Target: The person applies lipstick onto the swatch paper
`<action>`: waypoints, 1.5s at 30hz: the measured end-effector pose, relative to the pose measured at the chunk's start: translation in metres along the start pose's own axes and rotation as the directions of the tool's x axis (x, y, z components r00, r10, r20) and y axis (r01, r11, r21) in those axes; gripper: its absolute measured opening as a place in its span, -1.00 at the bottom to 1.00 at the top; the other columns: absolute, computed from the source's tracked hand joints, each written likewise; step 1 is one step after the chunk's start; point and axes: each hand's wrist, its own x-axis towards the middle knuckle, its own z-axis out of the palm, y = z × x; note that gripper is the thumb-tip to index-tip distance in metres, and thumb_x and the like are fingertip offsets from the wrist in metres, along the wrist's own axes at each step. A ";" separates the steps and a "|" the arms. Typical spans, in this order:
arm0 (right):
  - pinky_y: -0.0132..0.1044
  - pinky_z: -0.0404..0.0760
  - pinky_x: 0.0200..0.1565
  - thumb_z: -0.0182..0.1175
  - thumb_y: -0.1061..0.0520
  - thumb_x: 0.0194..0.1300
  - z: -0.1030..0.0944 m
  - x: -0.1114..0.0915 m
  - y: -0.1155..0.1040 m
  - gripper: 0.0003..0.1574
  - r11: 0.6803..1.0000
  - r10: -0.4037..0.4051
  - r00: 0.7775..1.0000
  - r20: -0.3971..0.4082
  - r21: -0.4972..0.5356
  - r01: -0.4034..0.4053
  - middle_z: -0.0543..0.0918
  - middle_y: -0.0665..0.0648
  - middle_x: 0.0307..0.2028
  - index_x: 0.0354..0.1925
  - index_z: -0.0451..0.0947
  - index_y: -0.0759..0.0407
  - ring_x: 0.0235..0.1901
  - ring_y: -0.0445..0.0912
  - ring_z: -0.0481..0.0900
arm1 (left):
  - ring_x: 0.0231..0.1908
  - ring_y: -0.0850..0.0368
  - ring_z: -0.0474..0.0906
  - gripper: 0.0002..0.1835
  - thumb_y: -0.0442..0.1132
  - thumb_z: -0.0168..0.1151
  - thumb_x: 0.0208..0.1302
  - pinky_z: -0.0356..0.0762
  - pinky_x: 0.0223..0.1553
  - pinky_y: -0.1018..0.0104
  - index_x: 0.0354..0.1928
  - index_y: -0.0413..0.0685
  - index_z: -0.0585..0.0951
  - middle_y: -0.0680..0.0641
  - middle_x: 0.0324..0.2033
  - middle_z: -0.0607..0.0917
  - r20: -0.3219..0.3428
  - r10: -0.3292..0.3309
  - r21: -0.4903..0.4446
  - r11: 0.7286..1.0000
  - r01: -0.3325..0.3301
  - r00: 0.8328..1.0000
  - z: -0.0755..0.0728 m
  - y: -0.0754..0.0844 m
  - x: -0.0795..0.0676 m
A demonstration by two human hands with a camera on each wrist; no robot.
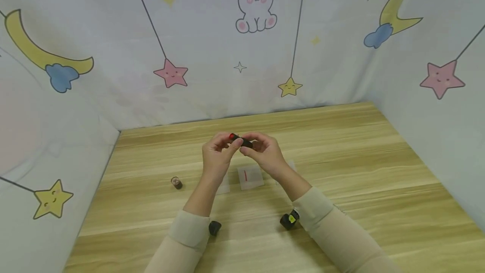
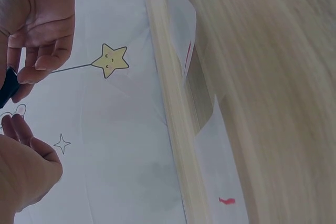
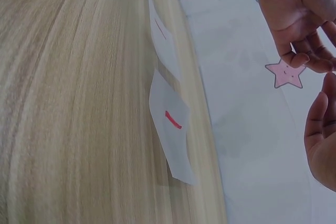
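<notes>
Both hands are raised over the far part of the table and hold one short black tube [image 1: 245,142] with a red end; it looks like a lipstick. My left hand [image 1: 217,153] pinches it with the thumb, near the red end. The fingers of my right hand [image 1: 268,153] grip its other, dark end. In the left wrist view that dark end [image 2: 8,88] shows at the right hand's fingertips. Under the hands lies a white paper [image 1: 254,181] bearing a red stroke. A paper beside it [image 3: 168,109] has a shorter, thick red mark in one wrist view.
Left of the papers stands a small dark cylinder [image 1: 176,183] with a lighter top. A black device [image 1: 214,227] shows by the left wrist, another black device [image 1: 289,220] by the right. The wood-patterned table [image 1: 360,172] meets a printed cloth wall [image 1: 212,92] behind.
</notes>
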 end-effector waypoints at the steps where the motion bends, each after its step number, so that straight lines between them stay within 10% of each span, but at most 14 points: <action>1: -0.34 0.65 -0.15 0.31 0.39 0.31 0.000 0.000 0.000 -0.64 1.000 0.002 1.000 -0.004 -0.003 -0.002 0.63 0.04 -0.07 0.07 0.56 0.43 -0.28 -0.17 0.62 | -0.22 0.25 0.55 -0.85 -0.44 0.43 0.20 0.38 -0.14 0.29 -0.26 -0.45 0.69 0.22 -0.32 0.68 0.000 0.003 0.002 1.000 -0.003 1.000 0.000 0.000 0.000; 26: -0.34 0.66 -0.18 0.33 0.41 0.29 0.006 0.001 -0.002 -0.64 0.998 0.060 0.997 -0.055 0.035 -0.058 0.59 0.10 -0.08 0.04 0.53 0.44 -0.35 -0.18 0.63 | -0.20 0.21 0.60 -0.78 -0.30 0.48 0.21 0.38 -0.13 0.31 -0.15 -0.26 0.74 0.09 -0.24 0.75 0.013 -0.019 0.116 0.993 0.018 1.000 -0.014 0.002 -0.002; 45: -0.34 0.66 -0.21 0.31 0.41 0.30 0.010 0.002 0.000 -0.64 0.997 0.033 0.999 -0.034 0.072 -0.031 0.58 0.10 -0.08 0.05 0.52 0.45 -0.38 -0.17 0.62 | -0.16 0.18 0.60 -0.69 -0.08 0.51 0.21 0.43 -0.03 0.10 -0.09 -0.09 0.76 -0.10 -0.12 0.74 0.033 -0.087 0.413 0.908 0.066 0.996 -0.083 0.014 -0.003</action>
